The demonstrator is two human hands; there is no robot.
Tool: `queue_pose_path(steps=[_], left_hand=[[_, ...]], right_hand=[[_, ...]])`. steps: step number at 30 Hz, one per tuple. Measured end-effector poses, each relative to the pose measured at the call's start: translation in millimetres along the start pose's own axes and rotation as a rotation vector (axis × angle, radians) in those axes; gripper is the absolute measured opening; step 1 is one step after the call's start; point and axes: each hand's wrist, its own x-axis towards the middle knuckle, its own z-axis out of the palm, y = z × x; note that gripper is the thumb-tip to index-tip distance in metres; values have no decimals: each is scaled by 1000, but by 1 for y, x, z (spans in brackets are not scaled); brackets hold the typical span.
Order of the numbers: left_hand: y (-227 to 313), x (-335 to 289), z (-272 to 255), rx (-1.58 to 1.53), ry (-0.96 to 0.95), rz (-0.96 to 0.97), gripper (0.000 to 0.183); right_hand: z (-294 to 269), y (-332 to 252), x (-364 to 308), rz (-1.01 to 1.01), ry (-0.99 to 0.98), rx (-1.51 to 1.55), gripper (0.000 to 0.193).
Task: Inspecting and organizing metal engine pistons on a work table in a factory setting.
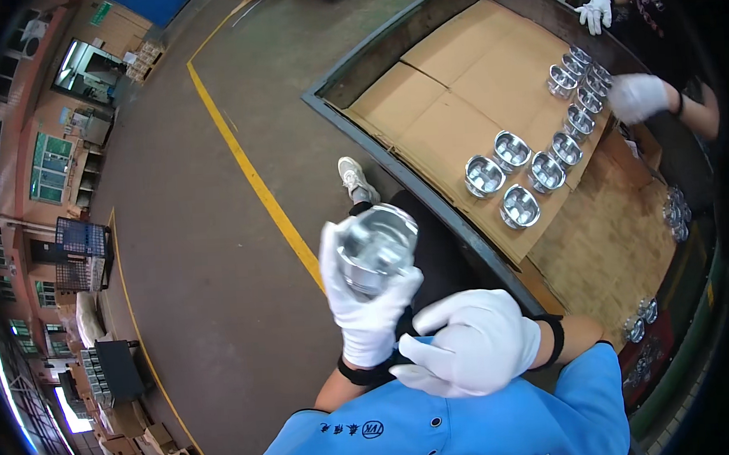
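Note:
My left hand (369, 318), in a white glove, grips a shiny metal piston (379, 247) in front of my body. The piston is tilted and slightly blurred, its hollow side partly showing. Just below and to the right, my gloved right hand (474, 345) is held near my chest with its fingers apart and nothing seen in it. To the right, several similar pistons (519, 206) stand on cardboard (450, 128) inside a large metal-rimmed bin, apart from both hands.
The bin's dark rim (428, 179) runs close beside my leg. Across it, another person's gloved hand (638, 98) is by the far pistons, and their other glove (595, 12) rests at the rim. More pistons (635, 329) lie lower right. A yellow line (250, 172) crosses the floor.

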Motion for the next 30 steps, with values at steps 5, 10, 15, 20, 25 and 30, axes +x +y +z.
queue_pose_path(steps=[5,10,15,20,25,30], left_hand=[[9,15,-22,-550,-67,-158,117],[13,11,-27,-702,-171,-263,116],[16,10,-32,-856,-218,-351,120],[2,10,-43,-1094,-329,-441,123],[-9,13,-46,-1274,-401,-474,123],[-6,15,-45,-1353,-416,-520,118]], right_hand=[[-17,5,24,180,-172,-11,27],[0,19,20,245,9,33,41],[5,19,18,356,-33,-85,62],[8,22,24,294,-85,-15,61],[14,22,24,241,-100,-6,58],[12,26,27,268,-139,48,63]])
